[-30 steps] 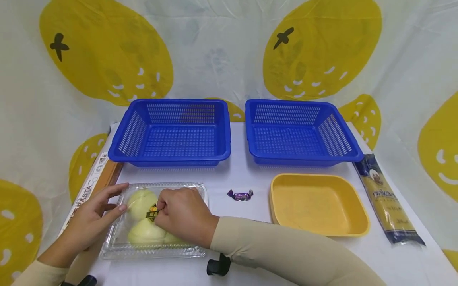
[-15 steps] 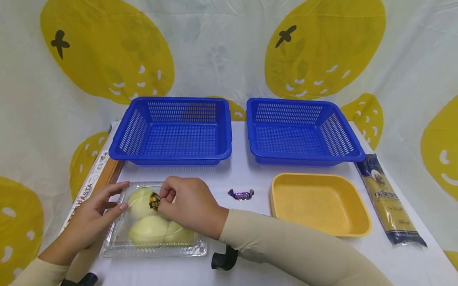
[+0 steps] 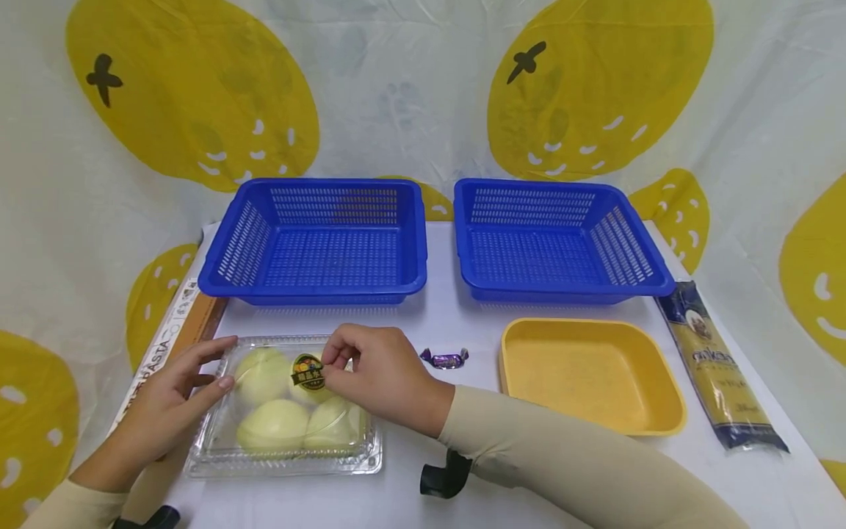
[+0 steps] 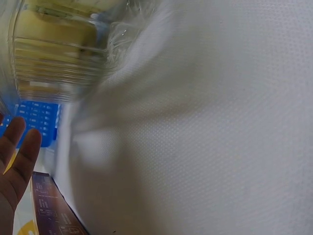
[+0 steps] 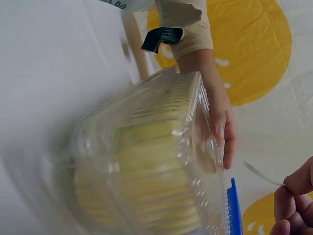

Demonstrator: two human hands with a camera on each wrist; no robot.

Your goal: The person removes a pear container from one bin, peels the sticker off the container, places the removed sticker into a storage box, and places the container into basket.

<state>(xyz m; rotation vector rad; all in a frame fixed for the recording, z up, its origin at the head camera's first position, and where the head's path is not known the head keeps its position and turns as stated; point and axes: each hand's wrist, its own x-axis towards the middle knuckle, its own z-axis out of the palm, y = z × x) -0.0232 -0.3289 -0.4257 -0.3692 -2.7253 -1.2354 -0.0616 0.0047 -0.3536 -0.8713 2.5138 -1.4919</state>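
Observation:
A clear plastic clamshell box with several pale yellow-green round fruits in it lies at the front left of the table, its lid down. My right hand pinches the right edge of a black and gold sticker between thumb and forefinger. In the right wrist view the sticker is a thin curved strip, held apart from the lid. My left hand rests against the box's left side, thumb and forefinger stretched over its edge. The left wrist view shows straight fingers beside the box's ribbed wall.
Two blue slotted baskets stand along the back. Right of the box lie a purple wrapped candy and a yellow tray. A pasta bag is at the right edge, a long pasta box at the left.
My right hand has moved right and slightly up, drawing the sticker along from the lid's middle, and more of the sticker's face shows. My left hand has stayed at the box's left side.

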